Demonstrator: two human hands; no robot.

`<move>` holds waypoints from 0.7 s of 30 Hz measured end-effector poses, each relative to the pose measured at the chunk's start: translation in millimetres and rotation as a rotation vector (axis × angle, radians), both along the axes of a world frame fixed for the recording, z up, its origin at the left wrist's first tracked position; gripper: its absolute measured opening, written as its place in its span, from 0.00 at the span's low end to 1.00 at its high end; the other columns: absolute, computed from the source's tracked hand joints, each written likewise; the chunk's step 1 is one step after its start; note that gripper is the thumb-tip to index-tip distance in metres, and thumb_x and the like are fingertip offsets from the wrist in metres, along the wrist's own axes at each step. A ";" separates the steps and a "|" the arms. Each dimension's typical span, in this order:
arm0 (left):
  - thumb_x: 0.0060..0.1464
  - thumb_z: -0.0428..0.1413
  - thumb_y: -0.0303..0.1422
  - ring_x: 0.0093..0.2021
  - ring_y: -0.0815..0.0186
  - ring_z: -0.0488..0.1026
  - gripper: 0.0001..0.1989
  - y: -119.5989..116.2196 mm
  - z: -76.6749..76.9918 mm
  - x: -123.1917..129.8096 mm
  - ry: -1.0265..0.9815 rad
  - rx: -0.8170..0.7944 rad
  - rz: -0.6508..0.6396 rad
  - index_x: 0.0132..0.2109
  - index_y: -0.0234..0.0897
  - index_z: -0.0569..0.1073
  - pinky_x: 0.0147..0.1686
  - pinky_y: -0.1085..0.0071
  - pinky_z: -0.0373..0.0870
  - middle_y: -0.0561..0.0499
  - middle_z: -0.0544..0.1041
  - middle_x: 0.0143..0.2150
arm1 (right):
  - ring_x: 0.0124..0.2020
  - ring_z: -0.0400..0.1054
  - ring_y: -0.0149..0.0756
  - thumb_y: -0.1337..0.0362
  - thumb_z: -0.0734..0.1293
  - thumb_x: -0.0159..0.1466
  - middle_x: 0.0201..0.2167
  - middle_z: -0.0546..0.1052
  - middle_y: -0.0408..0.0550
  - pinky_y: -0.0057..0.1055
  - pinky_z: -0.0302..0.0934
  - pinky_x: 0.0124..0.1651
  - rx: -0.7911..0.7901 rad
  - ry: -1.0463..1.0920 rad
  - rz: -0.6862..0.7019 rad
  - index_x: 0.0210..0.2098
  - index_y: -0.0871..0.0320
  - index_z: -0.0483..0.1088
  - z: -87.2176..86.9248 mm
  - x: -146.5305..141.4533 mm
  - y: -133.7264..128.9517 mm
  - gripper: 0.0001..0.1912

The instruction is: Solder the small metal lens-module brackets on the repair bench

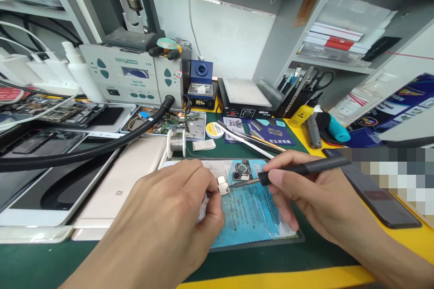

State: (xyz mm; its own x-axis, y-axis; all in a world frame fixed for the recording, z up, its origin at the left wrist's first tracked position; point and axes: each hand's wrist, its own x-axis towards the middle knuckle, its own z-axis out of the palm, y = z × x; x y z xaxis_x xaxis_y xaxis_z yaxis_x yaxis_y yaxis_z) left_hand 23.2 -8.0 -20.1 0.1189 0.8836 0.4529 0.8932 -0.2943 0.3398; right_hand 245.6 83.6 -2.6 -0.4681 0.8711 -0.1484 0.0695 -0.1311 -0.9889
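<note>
My left hand (179,205) pinches a small silvery phone part (223,185) between thumb and fingertips, over a blue printed mat (244,221). Its far side is covered by the fingers. My right hand (305,189) grips a soldering iron (301,169) by the black handle, pen-like, with the metal tip pointing left. That tip is at the right edge of the silvery part; whether it touches cannot be made out. A camera module (242,170) with a round lens lies on the mat just behind the tip.
A solder spool (176,143) stands behind my left hand, near a round white tin (214,130). Phones (68,185) lie at left under a thick black hose (135,146). A hot-air station (132,76), blue iron station (201,83) and hot plate (246,97) line the back.
</note>
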 end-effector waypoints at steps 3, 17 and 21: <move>0.61 0.52 0.29 0.26 0.61 0.72 0.08 0.1 -0.2 0.0 0.002 -0.002 -0.009 0.34 0.39 0.73 0.24 0.66 0.67 0.51 0.74 0.29 | 0.11 0.67 0.30 0.54 0.79 0.62 0.17 0.75 0.41 0.23 0.61 0.14 0.002 -0.012 0.001 0.36 0.57 0.77 -1.7 -0.2 0.5 0.14; 0.62 0.52 0.29 0.26 0.61 0.72 0.08 1.0 -0.2 0.4 0.002 0.002 -0.007 0.34 0.39 0.73 0.24 0.65 0.67 0.51 0.74 0.29 | 0.12 0.67 0.31 0.57 0.78 0.62 0.13 0.73 0.40 0.22 0.61 0.15 -0.016 -0.025 0.014 0.35 0.58 0.77 1.6 -0.1 -0.1 0.11; 0.62 0.52 0.29 0.27 0.62 0.72 0.08 0.5 -1.5 1.8 0.007 0.003 -0.011 0.34 0.39 0.73 0.25 0.66 0.67 0.52 0.74 0.29 | 0.11 0.66 0.31 0.57 0.78 0.61 0.16 0.75 0.43 0.24 0.60 0.14 -0.018 -0.010 -0.015 0.34 0.58 0.77 4.0 -2.2 -1.6 0.12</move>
State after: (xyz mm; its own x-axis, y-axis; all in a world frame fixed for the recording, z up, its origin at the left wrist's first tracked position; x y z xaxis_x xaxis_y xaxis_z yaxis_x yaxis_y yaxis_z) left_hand 25.0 -7.4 -21.6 0.1316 0.8808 0.4548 0.8924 -0.3050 0.3325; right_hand 243.4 82.0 1.4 -0.4534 0.8751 -0.1691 0.0777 -0.1502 -0.9856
